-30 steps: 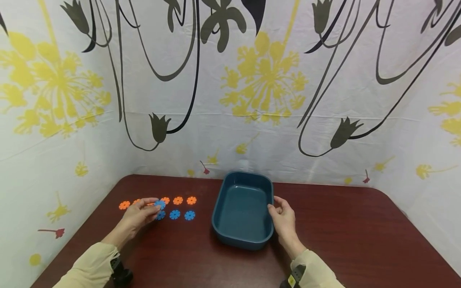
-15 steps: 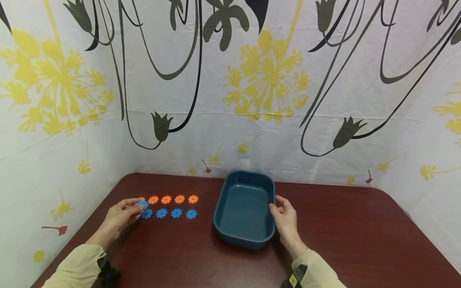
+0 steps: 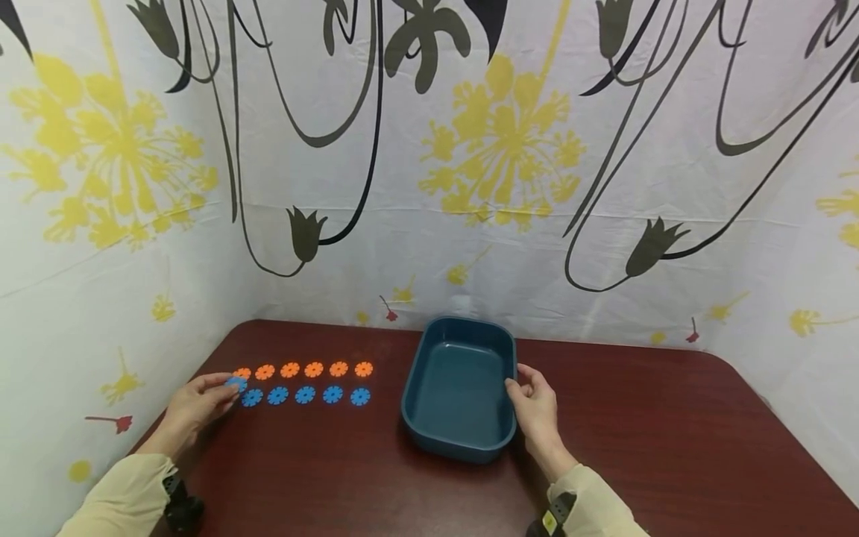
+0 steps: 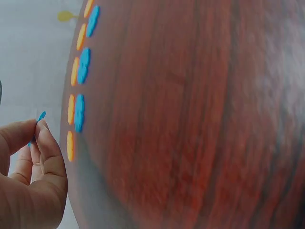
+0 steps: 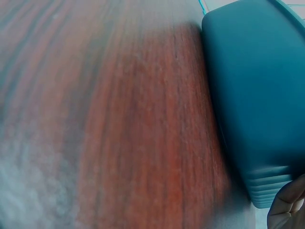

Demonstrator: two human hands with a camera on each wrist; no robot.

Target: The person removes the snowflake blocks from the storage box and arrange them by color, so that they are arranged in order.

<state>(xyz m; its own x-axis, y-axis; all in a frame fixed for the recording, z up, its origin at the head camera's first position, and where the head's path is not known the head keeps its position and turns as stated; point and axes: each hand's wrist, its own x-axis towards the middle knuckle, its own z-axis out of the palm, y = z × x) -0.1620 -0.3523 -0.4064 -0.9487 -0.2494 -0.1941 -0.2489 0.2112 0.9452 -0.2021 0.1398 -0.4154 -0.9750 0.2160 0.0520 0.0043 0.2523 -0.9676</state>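
My left hand (image 3: 194, 410) pinches a blue flower-shaped disc (image 3: 237, 383) between thumb and fingertips, at the left end of two rows of discs. The left wrist view shows that same blue disc (image 4: 44, 115) edge-on in the fingers, apart from the rows. Orange flower-shaped discs (image 3: 289, 370) form the far row. Nearer lies a row of matching blue discs (image 3: 305, 395). With thumb on the near side and fingers behind, my right hand (image 3: 539, 418) grips the right wall of a dark teal rectangular bin (image 3: 459, 452). Nothing lies inside it.
A dark red wood-grain table (image 3: 322, 477) carries everything. White fabric printed with flowers (image 3: 496, 261) hangs behind it and along both sides. The bin stands right of the discs, near the far table edge. Each wrist wears a strapped black device (image 3: 181, 507).
My left hand has moved leftward along the rows with the blue disc, uncovering more orange and blue discs. The right hand and the bin have stayed in place; the view has shifted slightly.
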